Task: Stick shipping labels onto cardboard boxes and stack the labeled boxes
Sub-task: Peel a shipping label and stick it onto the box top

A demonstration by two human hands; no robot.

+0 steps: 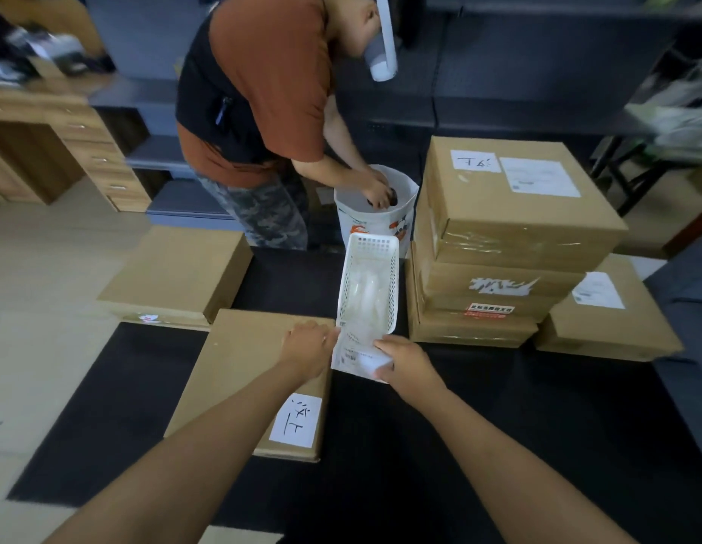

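A single wide-angle head camera looked forward and steeply down from the wearer's height, close over the black worktop [380, 445]. Both forearms reached in from the lower edge, and straight lines bowed near the frame's borders.

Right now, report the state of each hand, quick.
Left hand: pinching the left edge of the white paper shipping label.
Right hand: gripping the same label's right side.

left hand [308, 343]: arm stretched forward, fingers curled, pinching | right hand [406, 361]: arm stretched forward, fingers curled, gripping, near left
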